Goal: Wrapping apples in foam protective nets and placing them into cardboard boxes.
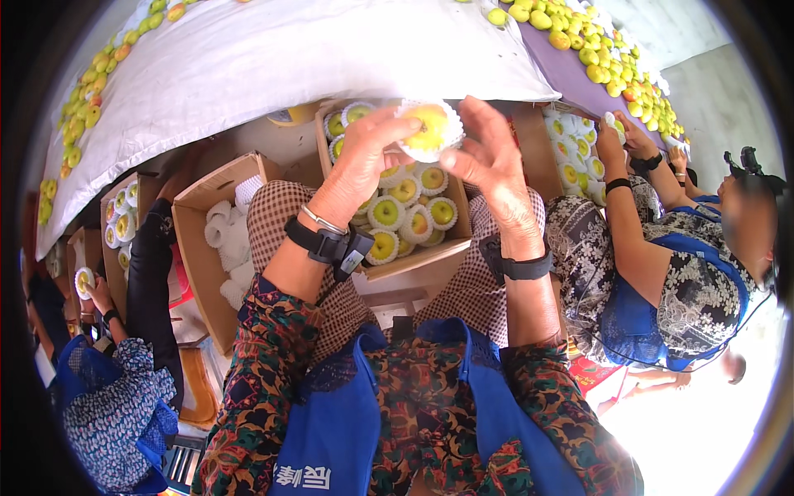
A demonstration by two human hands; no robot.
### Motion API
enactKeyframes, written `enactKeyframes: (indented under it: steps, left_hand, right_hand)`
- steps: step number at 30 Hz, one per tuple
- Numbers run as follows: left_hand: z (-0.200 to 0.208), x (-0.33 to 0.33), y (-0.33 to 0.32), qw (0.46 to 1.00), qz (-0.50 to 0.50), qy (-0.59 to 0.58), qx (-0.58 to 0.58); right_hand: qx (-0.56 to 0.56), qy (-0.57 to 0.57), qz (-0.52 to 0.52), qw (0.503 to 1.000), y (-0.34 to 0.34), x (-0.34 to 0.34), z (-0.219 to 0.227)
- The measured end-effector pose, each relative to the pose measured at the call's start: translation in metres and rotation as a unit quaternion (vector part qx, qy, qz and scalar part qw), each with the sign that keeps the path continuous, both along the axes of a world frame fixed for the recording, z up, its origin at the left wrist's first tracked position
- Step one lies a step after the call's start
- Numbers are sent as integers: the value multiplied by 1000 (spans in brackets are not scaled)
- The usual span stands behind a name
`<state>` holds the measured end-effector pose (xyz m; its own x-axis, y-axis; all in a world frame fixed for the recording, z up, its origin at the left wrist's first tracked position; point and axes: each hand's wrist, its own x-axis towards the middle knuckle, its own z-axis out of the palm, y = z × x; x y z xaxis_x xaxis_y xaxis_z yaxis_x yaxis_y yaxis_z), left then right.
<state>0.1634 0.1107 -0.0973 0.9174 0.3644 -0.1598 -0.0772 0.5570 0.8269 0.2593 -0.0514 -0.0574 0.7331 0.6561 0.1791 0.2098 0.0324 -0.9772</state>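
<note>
Above an open cardboard box, a yellow-green apple in a white foam net is held up. My left hand grips it from the left side, thumb and fingers pressed against it. My right hand is beside it on the right, fingers spread and thumb tip close to the net's edge; whether they touch I cannot tell. Below my hands, the cardboard box holds several netted apples, partly hidden behind my wrists.
Left of my knee stands a cardboard box of white foam nets. A white-covered table spans the far side, with loose apples at the right and left. Co-workers sit on both sides, a person at right and another at left.
</note>
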Motion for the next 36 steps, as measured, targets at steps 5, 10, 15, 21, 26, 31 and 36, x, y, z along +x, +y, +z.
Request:
enactKeyframes:
  steps: [5, 10, 15, 21, 26, 31, 36]
  left_hand:
    - [-3, 5, -2, 999, -30, 18, 17]
    - [-14, 8, 3, 988, 20, -26, 152]
    - [-13, 16, -11, 994, 42, -103, 9]
    - [-18, 16, -13, 956, 160, -30, 245]
    - [-14, 16, -4, 979, 193, -67, 0]
    - [-12, 14, -6, 976, 205, -51, -58]
    - [-15, 14, -11, 976, 211, -42, -33]
  right_hand:
    - [-9, 76, 72, 994, -1, 6, -18]
    - [-52, 65, 35, 996, 3, 2, -12]
    - [-113, 43, 44, 992, 11, 1, -12]
    - [-103, 83, 17, 991, 23, -14, -5]
    - [-9, 14, -141, 990, 0, -21, -12]
    - [-75, 117, -74, 988, -14, -53, -19]
    - [-116, -217, -175, 953, -1, -54, -36]
